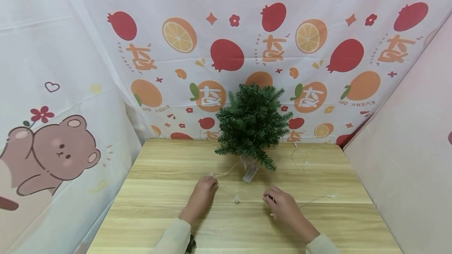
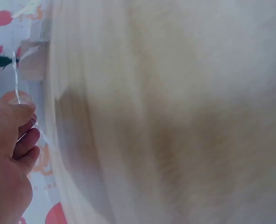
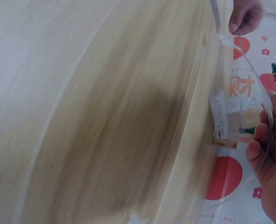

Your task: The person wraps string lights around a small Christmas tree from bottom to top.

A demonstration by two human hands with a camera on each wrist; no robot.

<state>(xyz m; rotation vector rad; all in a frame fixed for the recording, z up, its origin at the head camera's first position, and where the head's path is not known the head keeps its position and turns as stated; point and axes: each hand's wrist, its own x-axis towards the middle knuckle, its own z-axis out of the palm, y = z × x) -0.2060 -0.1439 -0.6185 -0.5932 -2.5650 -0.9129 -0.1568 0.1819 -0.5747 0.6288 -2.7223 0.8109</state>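
A small green artificial Christmas tree stands upright at the back of the table. Clear string lights trail from near its base and lie loosely on both sides. Left of the base, my left hand pinches the light wire between thumb and fingertips. My right hand, to the right in front of the tree, has curled fingers around another stretch of the wire. Between the hands and the tree base lies a clear battery box.
The wooden table ends against a fruit-printed cloth behind the tree. A bear-printed cloth hangs at the left and a pale cloth at the right. More light wire lies toward the table's right side.
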